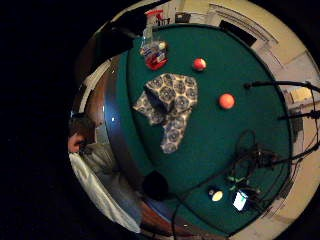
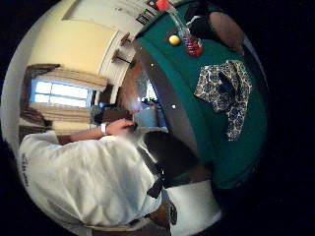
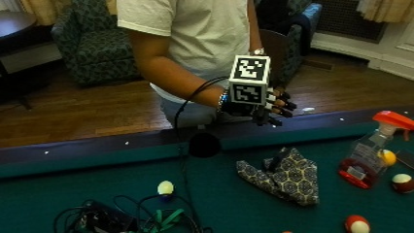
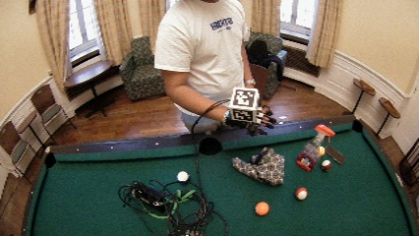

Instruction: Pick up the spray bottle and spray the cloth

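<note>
Hovering your gloved right hand (image 3: 267, 108) over the rail, fingers loosely curled on nothing, you're lining up toward the spray bottle (image 3: 370, 157) beyond the cloth (image 3: 283, 175).

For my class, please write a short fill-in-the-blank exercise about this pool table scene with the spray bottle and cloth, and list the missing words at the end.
1. The spray bottle has a nozzle coloured ____.
2. The patterned cloth lies crumpled on felt coloured ____.
3. The gloved right hand hovers above the table's rail and holds ____.
4. The orange ball is ____ from the cloth.

Missing words: red; green; nothing; apart
</note>
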`<state>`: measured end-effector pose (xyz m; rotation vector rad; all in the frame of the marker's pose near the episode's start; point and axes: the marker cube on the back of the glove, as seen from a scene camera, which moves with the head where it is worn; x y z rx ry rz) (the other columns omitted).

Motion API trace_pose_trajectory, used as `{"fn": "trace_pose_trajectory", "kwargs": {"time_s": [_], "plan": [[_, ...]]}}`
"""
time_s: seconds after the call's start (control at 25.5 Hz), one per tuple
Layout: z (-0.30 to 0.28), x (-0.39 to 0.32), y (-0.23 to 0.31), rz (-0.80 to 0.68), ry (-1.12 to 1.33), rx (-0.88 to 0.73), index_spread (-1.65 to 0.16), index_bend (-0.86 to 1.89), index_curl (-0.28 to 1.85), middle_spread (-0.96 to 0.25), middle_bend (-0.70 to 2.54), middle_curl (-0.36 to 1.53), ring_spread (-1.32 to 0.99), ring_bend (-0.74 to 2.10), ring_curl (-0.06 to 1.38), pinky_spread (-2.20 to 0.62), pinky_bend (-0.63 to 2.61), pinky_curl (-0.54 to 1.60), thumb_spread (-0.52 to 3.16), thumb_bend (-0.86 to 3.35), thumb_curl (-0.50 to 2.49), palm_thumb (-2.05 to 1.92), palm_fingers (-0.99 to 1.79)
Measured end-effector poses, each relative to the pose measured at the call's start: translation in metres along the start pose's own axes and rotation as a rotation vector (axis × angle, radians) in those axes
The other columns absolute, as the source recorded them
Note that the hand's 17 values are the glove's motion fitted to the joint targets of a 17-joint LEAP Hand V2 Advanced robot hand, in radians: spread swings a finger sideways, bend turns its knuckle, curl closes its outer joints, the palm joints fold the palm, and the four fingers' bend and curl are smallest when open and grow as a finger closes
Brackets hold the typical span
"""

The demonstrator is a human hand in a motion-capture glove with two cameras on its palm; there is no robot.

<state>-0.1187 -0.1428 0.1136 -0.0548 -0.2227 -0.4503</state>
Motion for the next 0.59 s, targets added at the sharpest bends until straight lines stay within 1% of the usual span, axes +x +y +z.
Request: {"fn": "trace_pose_trajectory", "kwargs": {"time_s": [0.27,0.59], "plan": [[0.0,0.008,0.014,0.025,0.009,-0.009,-0.44,0.19,0.41,-0.15,0.16,0.31,-0.1,0.21,0.31,0.23,0.21,0.34,1.0,-0.03,0.36,0.37,0.54],[-0.001,0.013,0.015,0.054,-0.008,-0.005,-0.44,0.19,0.4,-0.15,0.16,0.3,-0.1,0.21,0.31,0.23,0.19,0.34,1.0,-0.03,0.35,0.36,0.55]]}}
